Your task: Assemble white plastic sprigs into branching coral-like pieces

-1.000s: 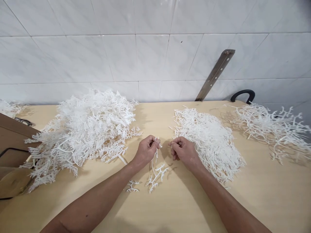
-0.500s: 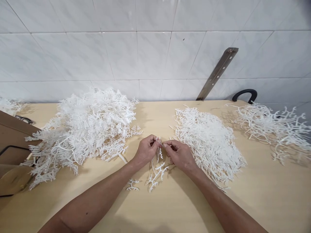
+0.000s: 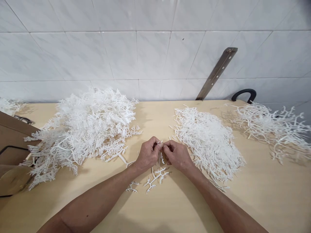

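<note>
Left hand [image 3: 147,154] and right hand [image 3: 178,156] pinch a branched white sprig [image 3: 162,158] in delicate fingertip work, a bristly heap [image 3: 94,126] at ten o'clock.

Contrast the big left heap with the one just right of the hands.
The left heap is wider and looks taller; the right heap is smaller. The left heap shows branched sprigs, while the right heap looks like mostly short, loose bits. Both are white and lie on the tabletop.
</note>
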Demonstrator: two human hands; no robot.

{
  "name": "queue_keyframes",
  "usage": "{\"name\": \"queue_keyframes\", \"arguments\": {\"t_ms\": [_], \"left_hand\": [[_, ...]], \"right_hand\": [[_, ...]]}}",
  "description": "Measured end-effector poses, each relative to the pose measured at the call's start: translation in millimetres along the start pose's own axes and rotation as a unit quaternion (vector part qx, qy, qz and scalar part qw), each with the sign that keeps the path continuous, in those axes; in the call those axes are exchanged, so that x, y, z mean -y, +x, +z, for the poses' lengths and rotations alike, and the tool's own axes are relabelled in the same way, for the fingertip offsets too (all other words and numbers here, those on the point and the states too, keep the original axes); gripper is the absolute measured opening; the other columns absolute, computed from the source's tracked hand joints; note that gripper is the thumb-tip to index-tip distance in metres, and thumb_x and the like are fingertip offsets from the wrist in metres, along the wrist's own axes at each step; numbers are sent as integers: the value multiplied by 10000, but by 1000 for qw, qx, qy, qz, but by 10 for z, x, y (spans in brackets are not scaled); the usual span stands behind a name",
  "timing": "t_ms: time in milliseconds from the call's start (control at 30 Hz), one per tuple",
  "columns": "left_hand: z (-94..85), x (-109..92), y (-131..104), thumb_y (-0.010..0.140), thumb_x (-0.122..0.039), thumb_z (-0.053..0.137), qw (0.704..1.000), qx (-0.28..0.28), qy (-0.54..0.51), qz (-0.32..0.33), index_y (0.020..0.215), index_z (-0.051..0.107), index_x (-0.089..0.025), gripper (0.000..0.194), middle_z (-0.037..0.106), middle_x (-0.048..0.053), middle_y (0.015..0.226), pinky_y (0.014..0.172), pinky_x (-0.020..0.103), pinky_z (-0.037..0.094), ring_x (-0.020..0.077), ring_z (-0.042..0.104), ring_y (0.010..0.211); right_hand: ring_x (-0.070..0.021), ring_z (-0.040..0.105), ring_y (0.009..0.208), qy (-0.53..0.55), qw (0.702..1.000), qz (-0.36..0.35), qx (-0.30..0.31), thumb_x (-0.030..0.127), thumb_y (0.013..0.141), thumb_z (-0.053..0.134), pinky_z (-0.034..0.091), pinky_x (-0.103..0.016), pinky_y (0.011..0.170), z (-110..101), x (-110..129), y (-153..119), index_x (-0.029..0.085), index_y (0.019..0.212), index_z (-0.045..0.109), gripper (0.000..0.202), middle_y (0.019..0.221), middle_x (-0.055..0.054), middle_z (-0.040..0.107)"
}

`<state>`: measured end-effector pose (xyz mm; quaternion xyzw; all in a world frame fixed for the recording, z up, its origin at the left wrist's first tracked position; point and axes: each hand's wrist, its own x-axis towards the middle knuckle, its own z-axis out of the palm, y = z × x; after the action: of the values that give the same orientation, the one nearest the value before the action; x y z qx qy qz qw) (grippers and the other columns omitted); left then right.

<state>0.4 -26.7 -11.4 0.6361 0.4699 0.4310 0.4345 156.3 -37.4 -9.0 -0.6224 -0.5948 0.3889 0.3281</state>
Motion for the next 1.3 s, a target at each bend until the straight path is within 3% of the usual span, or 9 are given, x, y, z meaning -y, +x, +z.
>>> {"name": "queue_keyframes", "arguments": {"t_ms": [233, 400, 600, 700, 800, 967, 1100, 1233, 1300], "left_hand": [[3, 1, 16, 897, -367, 528, 1000, 14, -6, -8, 759, 544, -188, 227, 562, -20, 684, 645, 246, 416, 125, 511, 652], [9, 8, -1, 898, -328, 523, 1000, -7, 26, 11, 748, 528, -190, 204, 538, -32, 659, 611, 236, 390, 114, 478, 619], [39, -124, -113, 912, -315, 524, 993, 4, 43, 110, 800, 585, -187, 181, 592, -7, 687, 621, 249, 397, 120, 489, 617], [51, -146, -111, 912, -351, 541, 998, 16, -12, 59, 804, 605, -184, 209, 600, -10, 661, 587, 240, 397, 114, 493, 583], [39, -106, -65, 898, -392, 571, 999, -22, -47, -10, 798, 618, -179, 240, 581, -24, 628, 537, 230, 373, 95, 455, 522], [3, -47, 7, 889, -465, 578, 996, -41, -57, -49, 740, 639, -165, 341, 541, -33, 570, 479, 214, 332, 75, 401, 466], [-20, -91, 47, 867, -499, 592, 990, -39, -108, -86, 723, 628, -160, 370, 554, -31, 544, 448, 202, 335, 67, 398, 429], [-35, -139, 84, 834, -538, 603, 976, -43, -165, -136, 745, 656, -153, 399, 651, 18, 652, 397, 198, 346, 73, 444, 431], [-37, -146, 97, 818, -541, 618, 968, -49, -189, -156, 752, 666, -148, 401, 670, 35, 685, 397, 198, 371, 84, 485, 454]], "right_hand": [[-158, 606, 420, 102, 993, 7, 58, 389, 854, 580, 511, -273, 422, -18, -63, -2, 225, 824, 604, 168, 571, 31, 629], [-167, 610, 429, 70, 997, 12, 36, 341, 839, 575, 514, -281, 420, 17, -66, -7, 233, 821, 595, 111, 573, 25, 639], [-189, 663, 550, -19, 999, 12, -45, 244, 800, 550, 524, -295, 529, 3, -37, 53, 218, 783, 614, 71, 615, -5, 674], [-178, 642, 501, 52, 997, 34, -50, 299, 821, 565, 503, -289, 497, -37, -64, 78, 209, 810, 608, 100, 604, 6, 660], [-143, 582, 410, 185, 980, 49, -47, 392, 837, 602, 460, -262, 431, -66, -112, 103, 192, 827, 596, 200, 560, 28, 620], [-112, 542, 409, 305, 949, 55, -53, 453, 769, 717, 473, -251, 438, -115, -166, 148, 162, 806, 619, 309, 552, 28, 603], [-114, 557, 415, 260, 961, 23, -90, 481, 778, 719, 479, -247, 448, -197, -169, 152, 166, 830, 618, 334, 563, 30, 605], [-122, 598, 431, 122, 980, 5, -158, 501, 832, 670, 498, -255, 489, -284, -134, 123, 189, 980, 607, 351, 645, 22, 642], [-117, 576, 417, 71, 989, -13, -129, 532, 874, 611, 477, -250, 467, -301, -91, 90, 191, 1023, 608, 372, 634, 28, 618]]}}
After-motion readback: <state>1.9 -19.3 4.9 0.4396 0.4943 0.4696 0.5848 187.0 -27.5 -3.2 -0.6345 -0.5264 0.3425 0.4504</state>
